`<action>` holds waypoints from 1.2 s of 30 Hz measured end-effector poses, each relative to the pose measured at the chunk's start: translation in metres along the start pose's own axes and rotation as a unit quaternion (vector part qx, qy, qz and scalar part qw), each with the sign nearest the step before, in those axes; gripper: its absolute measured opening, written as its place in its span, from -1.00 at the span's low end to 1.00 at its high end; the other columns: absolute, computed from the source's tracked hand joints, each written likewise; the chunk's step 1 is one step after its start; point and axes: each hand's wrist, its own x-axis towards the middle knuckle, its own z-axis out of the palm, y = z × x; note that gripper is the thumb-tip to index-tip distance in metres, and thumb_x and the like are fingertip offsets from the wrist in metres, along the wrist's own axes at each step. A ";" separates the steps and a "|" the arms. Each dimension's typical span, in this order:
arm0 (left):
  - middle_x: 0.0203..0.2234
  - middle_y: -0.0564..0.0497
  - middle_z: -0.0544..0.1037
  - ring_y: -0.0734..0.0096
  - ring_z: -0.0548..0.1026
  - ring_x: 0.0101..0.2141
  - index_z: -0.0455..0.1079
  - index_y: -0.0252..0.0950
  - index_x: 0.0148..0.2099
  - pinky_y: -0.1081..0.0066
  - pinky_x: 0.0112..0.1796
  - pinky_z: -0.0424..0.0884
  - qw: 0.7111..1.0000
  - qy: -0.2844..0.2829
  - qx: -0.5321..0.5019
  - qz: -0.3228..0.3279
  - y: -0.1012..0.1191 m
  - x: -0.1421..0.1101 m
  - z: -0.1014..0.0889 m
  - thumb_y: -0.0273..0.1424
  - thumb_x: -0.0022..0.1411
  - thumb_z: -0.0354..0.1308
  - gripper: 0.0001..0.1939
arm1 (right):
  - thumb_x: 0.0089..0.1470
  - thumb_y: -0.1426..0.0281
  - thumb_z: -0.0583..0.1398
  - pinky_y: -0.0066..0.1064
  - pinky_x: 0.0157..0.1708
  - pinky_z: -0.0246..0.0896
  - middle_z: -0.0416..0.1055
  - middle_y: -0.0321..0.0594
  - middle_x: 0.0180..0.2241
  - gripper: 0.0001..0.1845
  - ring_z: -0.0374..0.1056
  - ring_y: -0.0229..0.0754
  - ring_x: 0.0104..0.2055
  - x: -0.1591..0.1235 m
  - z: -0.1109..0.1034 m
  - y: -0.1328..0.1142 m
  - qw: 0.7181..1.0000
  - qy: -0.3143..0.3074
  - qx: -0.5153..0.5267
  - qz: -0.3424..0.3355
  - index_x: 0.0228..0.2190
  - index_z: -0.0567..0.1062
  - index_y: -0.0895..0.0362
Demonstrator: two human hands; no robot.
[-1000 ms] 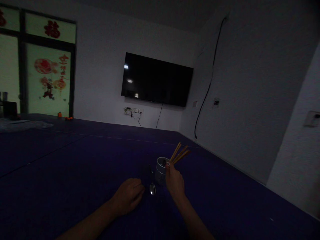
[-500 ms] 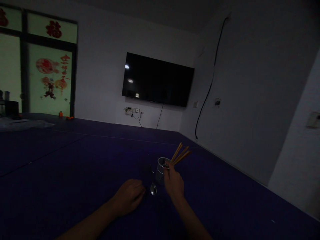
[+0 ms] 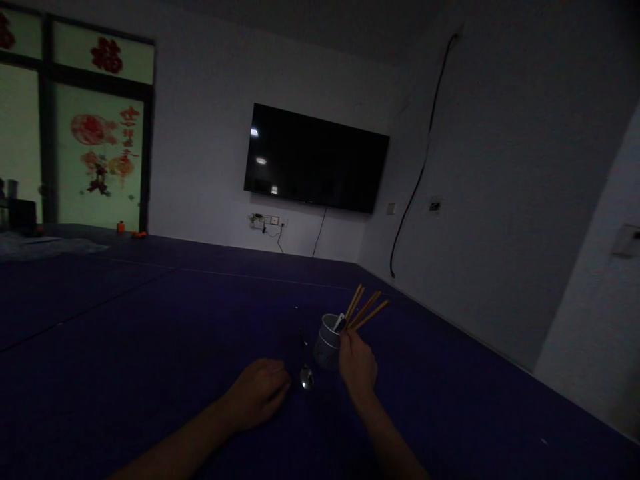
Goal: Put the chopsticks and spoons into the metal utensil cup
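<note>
Right hand by a cup of sticks, left hand by a spoon

A big dark purple-blue table (image 3: 150, 313) fills the low part of the view. Behind it is a pale wall (image 3: 200, 147). A glass door (image 3: 100, 160) with red pictures on it is on the left side. A wide black TV (image 3: 315, 160) hangs on the wall, and its screen is dark. A long black cord (image 3: 416, 187) hangs down to the right of the TV. A see-through sheet (image 3: 50, 247) lies at the far left of the table, near a small orange thing (image 3: 121, 227).

The left hand (image 3: 259, 392) is low at the table with its fingers curled in, narrow. I cannot tell if anything is tucked inside. The right hand (image 3: 358, 363) has its fingers bunched at the right side of the cup's rim, just under the sticks. I cannot tell if it grips anything.

The gray cup (image 3: 327, 350) stands up on the table, between the hands and a bit past them. Thin yellow-brown sticks (image 3: 367, 309) lean out to the right. A shiny spoon (image 3: 307, 378) lies between the left hand and the cup. A small white handle (image 3: 339, 321) pokes up at the cup's top.
</note>
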 end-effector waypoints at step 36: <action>-0.48 0.04 0.46 0.45 0.40 -0.44 0.27 -0.27 -0.37 0.45 -0.36 0.27 0.997 -0.073 0.016 -0.004 -0.002 -0.001 0.000 -0.47 0.28 -0.12 -0.80 | 0.23 0.26 -0.15 -0.38 -0.43 0.07 0.50 -0.05 -0.38 -0.50 0.41 -0.06 -0.37 0.012 0.001 0.012 0.991 0.098 0.079 0.036 0.04 0.35 0.18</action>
